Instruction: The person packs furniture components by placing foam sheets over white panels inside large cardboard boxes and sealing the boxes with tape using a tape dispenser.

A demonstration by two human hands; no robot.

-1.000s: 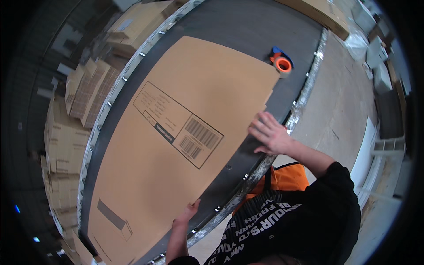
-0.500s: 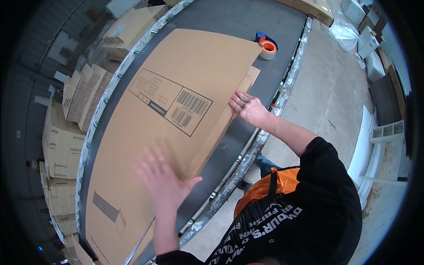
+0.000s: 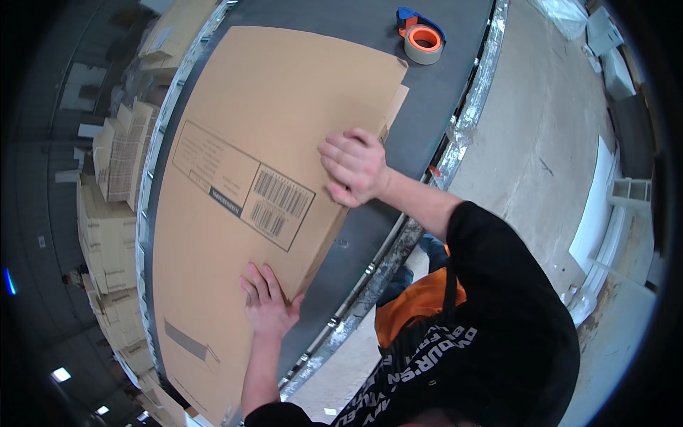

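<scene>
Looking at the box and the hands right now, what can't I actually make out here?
All in the head view:
- Inside of the cardboard box: hidden by its top panel.
- Small print on the label: too small and faint to read.
- Palms of the left hand and right hand: hidden by the backs of the hands.
- Far end of the dark table: cut off by the picture's top edge.

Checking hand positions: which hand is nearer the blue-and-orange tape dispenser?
Right. The right hand is on the flat brown cardboard box, below the tape dispenser in frame; the left hand, on it too, is farther down.
</scene>
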